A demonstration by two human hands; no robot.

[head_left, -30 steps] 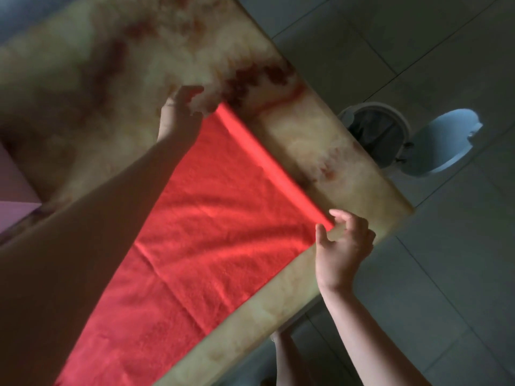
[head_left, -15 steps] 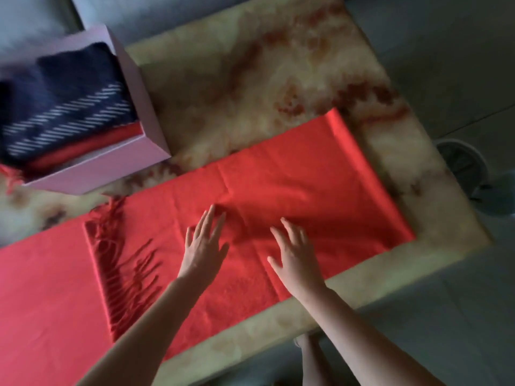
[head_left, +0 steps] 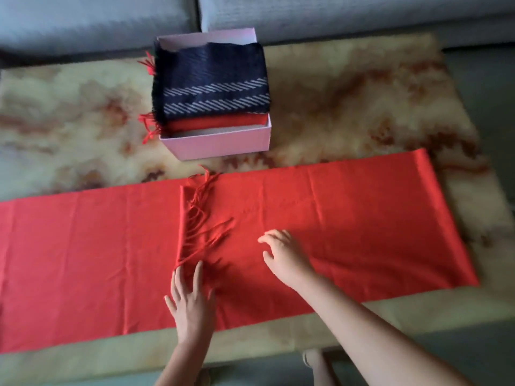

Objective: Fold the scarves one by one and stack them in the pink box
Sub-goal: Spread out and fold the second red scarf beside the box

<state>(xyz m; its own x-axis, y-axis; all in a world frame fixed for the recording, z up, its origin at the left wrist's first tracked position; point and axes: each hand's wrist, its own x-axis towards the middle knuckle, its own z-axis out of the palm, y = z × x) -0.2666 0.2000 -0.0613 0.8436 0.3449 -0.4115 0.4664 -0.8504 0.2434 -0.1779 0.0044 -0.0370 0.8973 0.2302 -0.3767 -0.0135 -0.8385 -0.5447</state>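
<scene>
A long red scarf [head_left: 362, 218] lies flat across the marble table, its right part folded over so the fringe [head_left: 203, 218] lies near the middle. My left hand [head_left: 191, 299] rests flat on the scarf just below the fringe, fingers spread. My right hand [head_left: 284, 254] lies on the folded layer to the right of the fringe, fingers loosely bent and holding nothing. The pink box [head_left: 223, 140] stands behind the scarf and holds a folded navy scarf with white stripes [head_left: 211, 82] on top of a folded red one [head_left: 217, 122].
The marble table [head_left: 348, 107] runs across the whole view; its front edge passes under my forearms. A grey sofa [head_left: 334, 15] stands behind the table. Red tassels [head_left: 147, 126] hang over the box's left side.
My view has swung left, bringing the box to the centre. Both hands have slid left along the scarf toward the fringe, staying flat on the cloth.
</scene>
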